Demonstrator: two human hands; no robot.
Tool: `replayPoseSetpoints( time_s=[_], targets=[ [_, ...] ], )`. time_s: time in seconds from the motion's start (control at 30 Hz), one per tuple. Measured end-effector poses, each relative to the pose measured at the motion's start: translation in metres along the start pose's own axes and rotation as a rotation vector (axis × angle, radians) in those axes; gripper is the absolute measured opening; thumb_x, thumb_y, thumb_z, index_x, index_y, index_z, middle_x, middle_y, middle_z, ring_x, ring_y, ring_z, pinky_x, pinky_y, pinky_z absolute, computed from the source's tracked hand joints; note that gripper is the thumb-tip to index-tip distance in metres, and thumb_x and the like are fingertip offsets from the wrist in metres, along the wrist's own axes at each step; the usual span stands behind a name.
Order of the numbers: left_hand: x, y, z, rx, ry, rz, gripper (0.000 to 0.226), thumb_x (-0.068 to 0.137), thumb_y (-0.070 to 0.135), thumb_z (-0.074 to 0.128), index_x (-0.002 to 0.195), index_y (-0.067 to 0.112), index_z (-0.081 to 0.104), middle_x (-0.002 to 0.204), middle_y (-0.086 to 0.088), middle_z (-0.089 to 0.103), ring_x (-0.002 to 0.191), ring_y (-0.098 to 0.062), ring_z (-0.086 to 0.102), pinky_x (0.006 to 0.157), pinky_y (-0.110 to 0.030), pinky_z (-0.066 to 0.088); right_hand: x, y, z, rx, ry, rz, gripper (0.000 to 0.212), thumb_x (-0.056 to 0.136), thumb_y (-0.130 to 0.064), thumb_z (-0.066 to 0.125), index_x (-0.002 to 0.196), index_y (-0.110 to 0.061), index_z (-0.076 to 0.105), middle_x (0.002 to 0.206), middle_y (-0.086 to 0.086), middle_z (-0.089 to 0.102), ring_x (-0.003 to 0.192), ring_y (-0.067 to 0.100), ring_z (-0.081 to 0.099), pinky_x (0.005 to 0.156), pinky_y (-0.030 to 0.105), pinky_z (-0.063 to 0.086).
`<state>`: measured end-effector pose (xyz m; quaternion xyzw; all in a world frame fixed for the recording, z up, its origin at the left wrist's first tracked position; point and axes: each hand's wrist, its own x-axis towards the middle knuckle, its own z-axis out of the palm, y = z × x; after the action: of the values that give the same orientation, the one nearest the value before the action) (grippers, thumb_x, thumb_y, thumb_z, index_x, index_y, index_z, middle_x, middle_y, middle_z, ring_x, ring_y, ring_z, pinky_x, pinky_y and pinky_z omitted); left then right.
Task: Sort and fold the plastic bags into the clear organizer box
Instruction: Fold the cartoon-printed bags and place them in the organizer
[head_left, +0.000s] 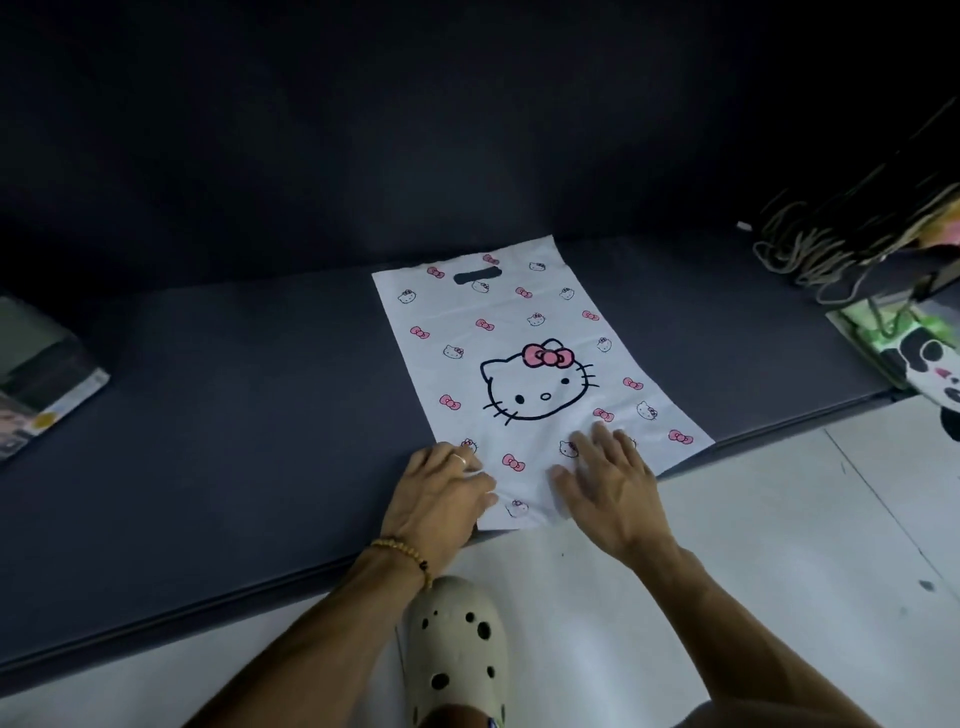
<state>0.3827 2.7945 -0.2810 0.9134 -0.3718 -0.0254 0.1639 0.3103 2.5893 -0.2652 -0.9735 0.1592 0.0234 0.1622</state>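
A dark grey mat (234, 415) lies before me on the white tiled floor (779, 519). My cream clog (454, 649) with round holes stands on the tiles. At the mat's left edge sits a printed box (47, 384), tilted.

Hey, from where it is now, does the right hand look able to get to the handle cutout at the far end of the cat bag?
Probably yes. The right hand lies flat on the near end of the bag, and nothing sits on the bag between it and the handle cutout. It would likely need a forward stretch of the arm.
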Motion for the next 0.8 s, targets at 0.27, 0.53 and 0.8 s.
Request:
replayPoseSetpoints(
  time_s=[0.27, 0.53, 0.8],
  targets=[
    [-0.016, -0.038, -0.046, -0.495, 0.096, -0.392, 0.018, 0.094, 0.028, 0.051, 0.076, 0.025, 0.051, 0.065, 0.001, 0.055, 0.064, -0.022, 0.052, 0.057, -0.033, 0.041, 0.006, -0.021, -0.015, -0.085, -0.236, -0.181, 0.101, 0.071, -0.078, 0.055, 0.151, -0.031, 0.015, 0.157, -0.007, 0.024, 0.143, 0.017, 0.025, 0.116, 0.041, 0.019],
    [-0.055, -0.112, -0.089, -1.069, 0.204, -0.756, 0.021, 0.09, 0.025, 0.062, 0.073, 0.015, 0.069, 0.075, 0.003, 0.07, 0.074, -0.014, 0.064, 0.069, -0.019, 0.052, 0.038, -0.056, -0.048, 0.534, -0.171, 0.187, 0.014, 0.078, -0.019, 0.072, 0.069, -0.009, 0.067, 0.057, -0.004, 0.058, 0.051, 0.01, 0.05, 0.049, 0.022, 0.04],
    [-0.097, -0.142, -0.098, -1.307, 0.313, -1.075, 0.018, 0.088, 0.027, 0.066, 0.088, 0.01, 0.072, 0.096, -0.011, 0.073, 0.087, -0.027, 0.069, 0.084, -0.04, 0.055, 0.056, -0.115, -0.031, 1.072, -0.208, 0.329, 0.019, 0.081, -0.024, 0.071, 0.1, -0.018, 0.069, 0.093, 0.003, 0.075, 0.078, 0.016, 0.073, 0.067, 0.031, 0.059]
  ],
)
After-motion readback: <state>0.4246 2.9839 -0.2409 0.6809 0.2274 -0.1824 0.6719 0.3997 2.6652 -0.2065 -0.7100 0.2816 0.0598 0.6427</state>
